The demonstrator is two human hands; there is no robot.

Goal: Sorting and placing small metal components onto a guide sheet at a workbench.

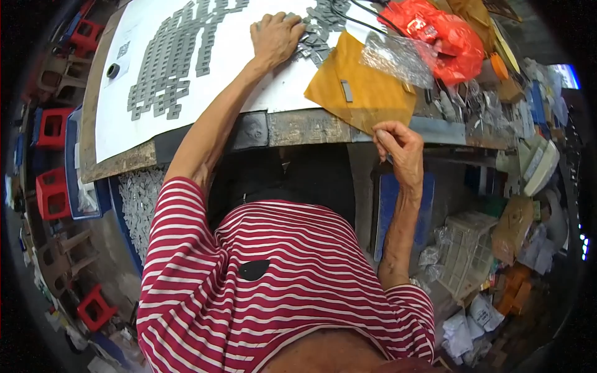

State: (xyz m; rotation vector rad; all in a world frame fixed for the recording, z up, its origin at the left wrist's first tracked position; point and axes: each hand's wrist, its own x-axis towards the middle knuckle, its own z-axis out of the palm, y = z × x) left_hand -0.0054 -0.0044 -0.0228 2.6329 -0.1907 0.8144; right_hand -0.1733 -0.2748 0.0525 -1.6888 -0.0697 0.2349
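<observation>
At the far middle of the table, my left hand (275, 38) lies palm down beside a loose heap of small grey metal pieces (318, 28). Its fingers are spread a little and the tips rest at the heap's edge. To its left, many flat grey pieces with small holes (165, 62) lie in close rows on a white sheet (118, 133). My right hand (403, 149) hovers at the table's near edge, thumb and fingers curled together. What is between them, if anything, is too small to make out. Just beyond it, a brown paper sheet (329, 78) carries one grey strip (346, 91).
A red plastic bag (448, 43) and clear bubble wrap (398, 59) lie at the right of the table. A small dark ring (112, 71) sits on the left. Red stools (53, 193) and a blue bin (84, 199) stand left; a pale crate (466, 255) stands right.
</observation>
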